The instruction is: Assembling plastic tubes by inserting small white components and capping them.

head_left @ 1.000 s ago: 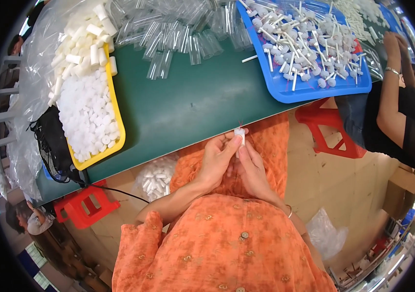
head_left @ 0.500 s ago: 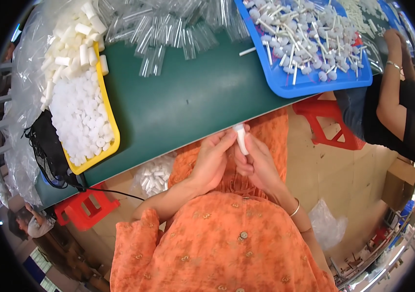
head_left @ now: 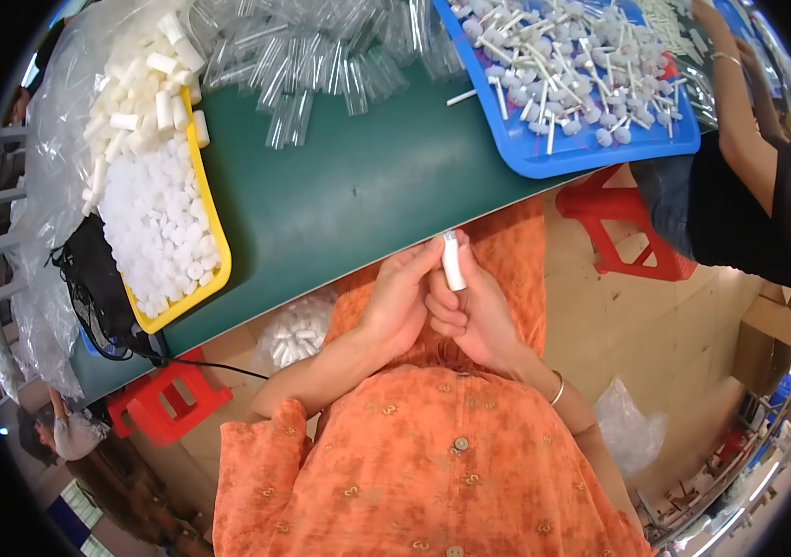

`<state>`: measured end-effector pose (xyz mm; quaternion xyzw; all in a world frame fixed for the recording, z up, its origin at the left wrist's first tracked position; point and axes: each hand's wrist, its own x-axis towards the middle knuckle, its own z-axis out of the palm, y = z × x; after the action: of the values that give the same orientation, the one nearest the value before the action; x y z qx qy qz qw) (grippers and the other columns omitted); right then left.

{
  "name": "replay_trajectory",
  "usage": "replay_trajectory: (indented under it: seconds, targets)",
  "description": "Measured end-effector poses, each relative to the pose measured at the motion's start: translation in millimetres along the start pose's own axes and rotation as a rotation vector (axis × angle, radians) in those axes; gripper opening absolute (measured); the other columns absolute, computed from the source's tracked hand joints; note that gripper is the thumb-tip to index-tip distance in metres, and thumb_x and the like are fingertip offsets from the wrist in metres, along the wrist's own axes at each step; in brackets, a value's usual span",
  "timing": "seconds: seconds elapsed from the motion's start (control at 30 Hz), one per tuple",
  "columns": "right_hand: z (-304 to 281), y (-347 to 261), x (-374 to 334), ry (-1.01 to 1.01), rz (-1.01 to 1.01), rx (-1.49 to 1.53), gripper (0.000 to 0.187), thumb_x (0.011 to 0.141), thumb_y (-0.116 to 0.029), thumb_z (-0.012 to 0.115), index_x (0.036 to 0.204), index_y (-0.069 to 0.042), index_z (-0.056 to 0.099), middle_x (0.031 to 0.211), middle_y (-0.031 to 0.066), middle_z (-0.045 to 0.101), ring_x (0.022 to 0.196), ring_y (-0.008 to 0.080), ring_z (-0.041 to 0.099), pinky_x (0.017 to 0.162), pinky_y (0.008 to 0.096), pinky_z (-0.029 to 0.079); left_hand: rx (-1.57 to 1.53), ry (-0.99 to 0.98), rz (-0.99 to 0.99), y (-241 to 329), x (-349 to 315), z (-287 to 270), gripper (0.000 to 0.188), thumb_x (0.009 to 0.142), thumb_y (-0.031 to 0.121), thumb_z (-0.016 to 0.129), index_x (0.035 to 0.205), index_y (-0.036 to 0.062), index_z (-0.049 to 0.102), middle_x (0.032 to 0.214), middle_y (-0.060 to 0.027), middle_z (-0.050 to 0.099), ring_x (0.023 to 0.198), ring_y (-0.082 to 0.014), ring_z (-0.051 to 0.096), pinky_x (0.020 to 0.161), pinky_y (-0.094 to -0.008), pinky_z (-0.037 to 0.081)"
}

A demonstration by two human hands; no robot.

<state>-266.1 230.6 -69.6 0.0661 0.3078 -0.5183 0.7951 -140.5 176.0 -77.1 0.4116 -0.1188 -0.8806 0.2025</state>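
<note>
In front of my lap, just off the table edge, my left hand (head_left: 403, 299) and my right hand (head_left: 477, 314) meet around a small white cylinder (head_left: 453, 264). Its upper end looks clear or greyish, like part of a tube, but is too small to make out. The fingers of my right hand wrap it from the right and below. Against its left side, the thumb and fingers of my left hand are pinched close. A yellow tray (head_left: 213, 232) to the left carries many small white plugs (head_left: 161, 223) and, behind them, larger white cylinders (head_left: 163, 110).
Clear tubes (head_left: 289, 116) lie heaped at the back of the green table (head_left: 340, 176). A blue tray (head_left: 544, 167) at right holds white sticks with round heads (head_left: 590, 84). Beyond it sits another person (head_left: 739, 204). Red stools (head_left: 168, 399) and a bag of white pieces (head_left: 293, 334) are below.
My hands and the white cylinder have shifted slightly left and up, with the cylinder a little more upright. The co-worker's arm at right has moved farther away.
</note>
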Motion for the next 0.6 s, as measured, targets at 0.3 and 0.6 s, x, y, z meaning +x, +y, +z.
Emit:
replay_trajectory:
  seconds: [0.3, 0.6]
  targets:
    - [-22.6, -22.3, 5.3, -0.156, 0.096, -0.021, 0.038, 0.107, -0.041, 0.032, 0.090, -0.011, 0.049, 0.056, -0.0048, 0.035, 0.045, 0.0052, 0.029, 0.041, 0.0200, 0.022, 0.124, -0.106, 0.188, -7.0, 1.5, -4.6, 0.035, 0.102, 0.028, 0.050, 0.121, 0.0014, 0.060, 0.123, -0.0069, 0.061, 0.112, -0.0175, 0.055, 0.099, -0.0345, 0.041]
    - [4.6, -60.1, -40.6, -0.256, -0.843, -1.614, 0.067, 0.069, -0.020, 0.079, 0.129, -0.004, 0.054, 0.119, 0.0130, 0.055, 0.109, 0.0293, 0.055, 0.094, 0.0386, 0.045, -0.044, -0.353, 0.159, 3.5, -24.7, -10.7, 0.039, 0.101, 0.025, 0.051, 0.131, 0.0000, 0.051, 0.124, -0.0124, 0.060, 0.114, -0.0209, 0.057, 0.100, -0.0379, 0.045]
